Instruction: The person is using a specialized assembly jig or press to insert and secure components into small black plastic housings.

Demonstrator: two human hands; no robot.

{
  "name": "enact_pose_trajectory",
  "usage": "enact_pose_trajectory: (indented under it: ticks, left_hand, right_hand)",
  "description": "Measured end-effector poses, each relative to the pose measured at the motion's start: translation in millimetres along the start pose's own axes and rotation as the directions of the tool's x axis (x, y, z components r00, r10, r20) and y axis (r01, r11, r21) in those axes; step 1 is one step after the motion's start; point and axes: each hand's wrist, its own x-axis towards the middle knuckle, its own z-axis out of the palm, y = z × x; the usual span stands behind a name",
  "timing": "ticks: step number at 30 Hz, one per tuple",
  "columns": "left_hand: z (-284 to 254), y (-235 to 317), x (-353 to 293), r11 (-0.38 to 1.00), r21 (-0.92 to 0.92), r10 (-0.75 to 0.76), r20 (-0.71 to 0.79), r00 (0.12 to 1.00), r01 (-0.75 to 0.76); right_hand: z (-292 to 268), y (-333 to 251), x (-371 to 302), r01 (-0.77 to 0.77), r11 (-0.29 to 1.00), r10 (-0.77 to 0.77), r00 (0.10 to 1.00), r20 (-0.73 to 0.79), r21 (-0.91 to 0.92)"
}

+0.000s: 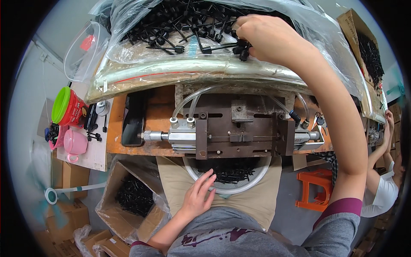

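My right hand [270,37] reaches far forward into a heap of black plastic parts [160,32] with thin stems and knobbed ends. Its fingers are curled around a few of these black parts [242,50]; the exact grip is partly hidden behind the hand. My left hand [198,193] rests near my lap with fingers stretched out and nothing in them, beside the rim of a round white basket [239,187]. More black parts [233,170] lie in that basket. Between the hands stands a brown metal fixture [239,124] with a small block in its middle.
Silver air cylinders [182,138] with clear hoses flank the fixture on an orange bench [158,115]. A carton of black parts [113,201] stands at lower left, an orange stool [314,190] at right. A pink cup [75,143] sits far left. Another person [381,188] works at far right.
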Motion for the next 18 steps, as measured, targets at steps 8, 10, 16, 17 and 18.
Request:
enact_pose_trajectory:
  ticks: [8, 10, 16, 17, 18]
  left_hand:
    - [-1.1, 1.4, -1.2, 1.000, -0.024, 0.010, -0.005, 1.000, -0.010]
    - [-1.3, 1.4, -0.1, 1.000, -0.025, 0.017, 0.000, 1.000, -0.017]
    - [-2.7, 7.6, 3.9, 0.999, -0.039, 0.039, 0.004, 0.999, -0.038]
    - [-3.5, 9.1, 4.8, 0.998, -0.042, 0.040, 0.002, 0.999, -0.040]
    - [-4.3, 9.4, 6.1, 0.998, -0.037, 0.060, -0.005, 0.998, -0.060]
  right_hand:
    - [3.2, 20.0, 0.2, -0.242, 0.958, 0.200, 0.948, 0.248, 0.154]
    - [4.0, 24.3, -2.4, -0.236, 0.955, 0.182, 0.946, 0.268, 0.182]
    - [15.1, 35.3, -14.4, -0.090, 0.966, 0.080, 0.996, 0.048, 0.243]
    - [15.3, 38.4, -16.3, -0.033, 0.964, 0.039, 0.999, -0.020, 0.263]
    - [13.7, 41.0, -17.9, -0.045, 0.957, 0.070, 0.995, -0.077, 0.287]
